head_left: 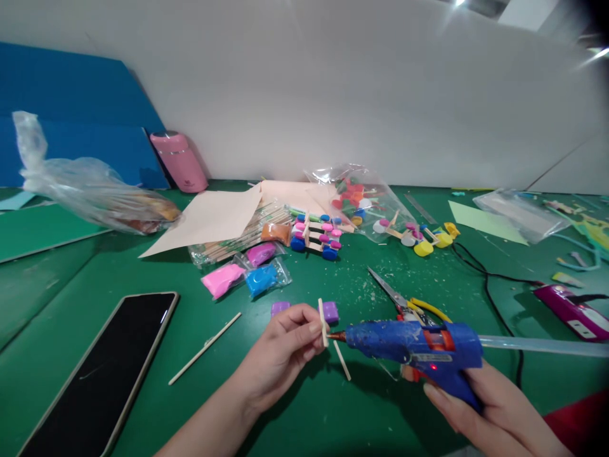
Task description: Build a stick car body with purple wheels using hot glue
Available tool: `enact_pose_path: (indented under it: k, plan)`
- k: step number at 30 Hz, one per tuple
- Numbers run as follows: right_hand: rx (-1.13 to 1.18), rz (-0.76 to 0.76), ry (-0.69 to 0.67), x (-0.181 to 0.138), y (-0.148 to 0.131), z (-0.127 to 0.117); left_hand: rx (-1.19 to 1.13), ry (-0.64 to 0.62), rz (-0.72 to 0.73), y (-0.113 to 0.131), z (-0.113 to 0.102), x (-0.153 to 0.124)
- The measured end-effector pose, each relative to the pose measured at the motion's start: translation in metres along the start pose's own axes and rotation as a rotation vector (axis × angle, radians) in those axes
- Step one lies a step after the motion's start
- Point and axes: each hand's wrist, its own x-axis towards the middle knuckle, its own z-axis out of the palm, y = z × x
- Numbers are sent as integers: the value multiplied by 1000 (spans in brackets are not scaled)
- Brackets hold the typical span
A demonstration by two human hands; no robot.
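Pinched upright between the thumb and fingers of my left hand (290, 343) is a short wooden stick (322, 317). My right hand (495, 406) grips the handle of a blue hot glue gun (404, 343), its red light lit and a clear glue stick (542, 344) protruding from the back. The nozzle (337, 336) points left and is at the lower part of the stick; whether it touches is hard to tell. Two purple blocks (330, 311) lie behind my left hand. Another stick (341, 360) shows below the nozzle, and a longer one (204, 349) lies to the left.
Scissors (387, 289) and yellow-handled pliers (428, 309) lie just behind the glue gun. A phone (99, 374) occupies the left front. Clay packets (261, 279), small stick-built models (316, 235) and a pink flask (179, 162) stand farther back. A purple power strip (571, 311) sits right, with a black cable.
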Motion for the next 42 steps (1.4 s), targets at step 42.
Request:
enact_pose_path:
  k: [42]
  plan:
    - [-24,-10,-9,2,-2,1,-30,-1,-4,1,3,-1]
